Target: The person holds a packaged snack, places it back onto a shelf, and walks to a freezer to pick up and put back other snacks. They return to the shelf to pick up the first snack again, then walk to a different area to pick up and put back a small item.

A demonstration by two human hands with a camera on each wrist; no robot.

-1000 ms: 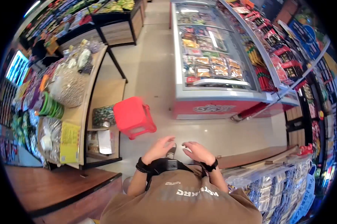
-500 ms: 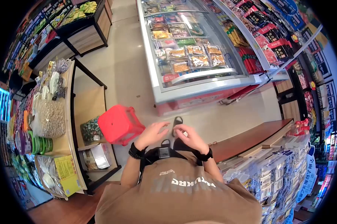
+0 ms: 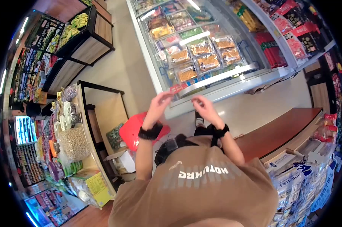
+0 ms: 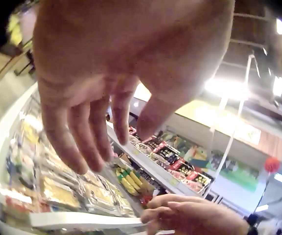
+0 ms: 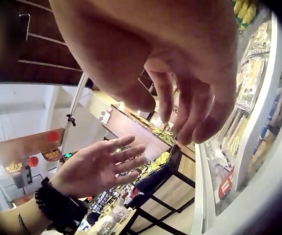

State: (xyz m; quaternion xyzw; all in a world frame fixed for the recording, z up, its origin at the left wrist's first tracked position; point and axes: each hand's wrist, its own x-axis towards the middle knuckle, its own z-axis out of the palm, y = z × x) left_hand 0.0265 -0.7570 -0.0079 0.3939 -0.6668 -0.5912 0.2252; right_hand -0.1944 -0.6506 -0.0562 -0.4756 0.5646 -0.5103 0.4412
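Note:
Both hands hang in the air at the near edge of a glass-topped freezer point(image 3: 216, 94). My left hand point(image 3: 158, 108), in the head view, has relaxed, slightly bent fingers and holds nothing; its wrist wears a dark band. Facing it, my right hand point(image 3: 208, 109) is also empty, its fingers loosely bent. Under the freezer's glass lie packets of orange-brown food point(image 3: 207, 62). The left wrist view shows the left hand's fingers point(image 4: 89, 132) pointing down, with the right hand point(image 4: 195, 215) beyond. Spread fingers of the left hand point(image 5: 99, 166) appear in the right wrist view.
A red stool point(image 3: 132, 132) stands at the left by a shelf with bagged goods point(image 3: 74, 143). On the right are a brown wooden ledge point(image 3: 281, 132) and stacked packets point(image 3: 299, 185). Red and black packages point(image 3: 303, 38) line the rack beyond the freezer.
The freezer has come closer in the head view. Both hands have moved forward to its near edge, and the stool is now partly behind the left forearm.

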